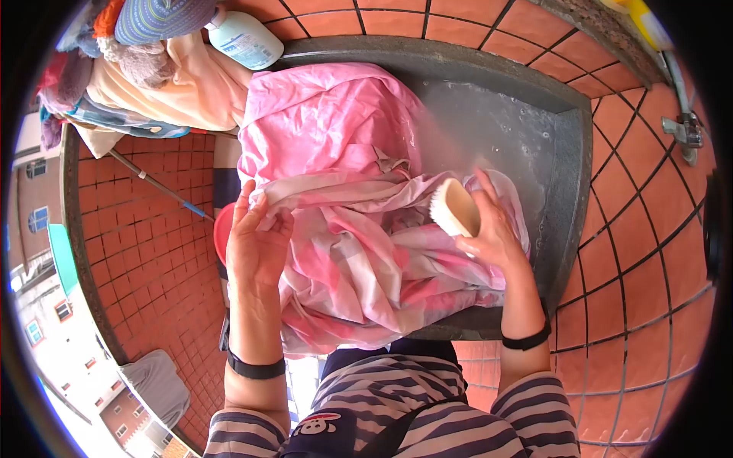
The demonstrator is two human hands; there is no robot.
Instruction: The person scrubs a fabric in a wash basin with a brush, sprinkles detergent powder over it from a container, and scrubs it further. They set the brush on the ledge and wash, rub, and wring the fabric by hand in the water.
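A wet pink-and-white cloth [343, 259], large like a bed sheet, lies bunched in a grey stone sink [565, 153] and hangs over its near edge. At its left side, my left hand [259, 240] pinches a fold of the cloth between thumb and fingers. My right hand [496, 229] grips a cream scrubbing brush [456, 210] above the right part of the cloth. The brush is tilted on its side, with its white bristles facing left. A smoother pink stretch of the cloth lies toward the far left of the sink.
Cloudy water [489, 122] stands in the sink's far right part. A pale blue bottle [244, 40] is at the back left, beside piled laundry [183, 76]. A red container [223, 233] sits left of the cloth. A metal tap [683, 130] is at the right.
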